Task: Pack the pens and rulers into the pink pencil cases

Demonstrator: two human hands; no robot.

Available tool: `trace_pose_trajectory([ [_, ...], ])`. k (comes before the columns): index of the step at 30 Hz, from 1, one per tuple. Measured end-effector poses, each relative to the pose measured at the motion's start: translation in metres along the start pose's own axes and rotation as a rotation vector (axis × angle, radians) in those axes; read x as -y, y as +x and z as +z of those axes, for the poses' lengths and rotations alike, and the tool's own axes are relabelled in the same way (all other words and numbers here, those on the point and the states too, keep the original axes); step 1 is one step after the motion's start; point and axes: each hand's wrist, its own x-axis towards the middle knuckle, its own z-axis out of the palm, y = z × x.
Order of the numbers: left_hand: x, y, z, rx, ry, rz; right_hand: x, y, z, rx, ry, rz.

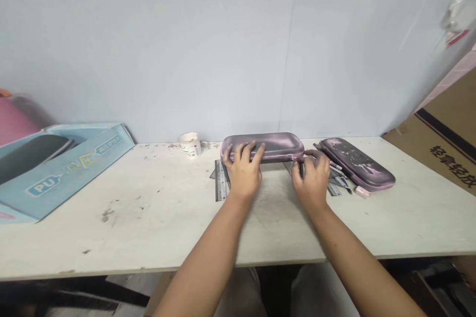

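Pressing the mauve pencil case (262, 146) at the far edge of the white table (92, 237), left hand (243, 173) holds wide over its top, right hand (311, 181) pinches narrow at its right end; a hard pull could slide it into the other case (357, 163).

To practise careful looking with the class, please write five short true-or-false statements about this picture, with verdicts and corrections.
1. The left hand lies on a pink-grey zip case. True.
2. The right hand holds scissors. False: its fingers are at the right end of the zip case.
3. A second zip case lies on the table to the right of the hands. True.
4. The paper cup stands on the floor. False: the paper cup stands on the table, near the wall.
5. A metal ruler lies on the table below the left end of the zip case. True.
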Motion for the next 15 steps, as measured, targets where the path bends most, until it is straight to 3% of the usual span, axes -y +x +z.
trace_pose_trajectory([
  [9, 0.004, 0.003, -0.005, 0.031, -0.064, -0.078, -0.014, 0.01, -0.008, -0.133, 0.036, 0.038],
  [15, 0.0, 0.009, -0.008, 0.118, -0.3, -0.077, -0.039, 0.018, -0.01, -0.183, 0.241, 0.311],
])
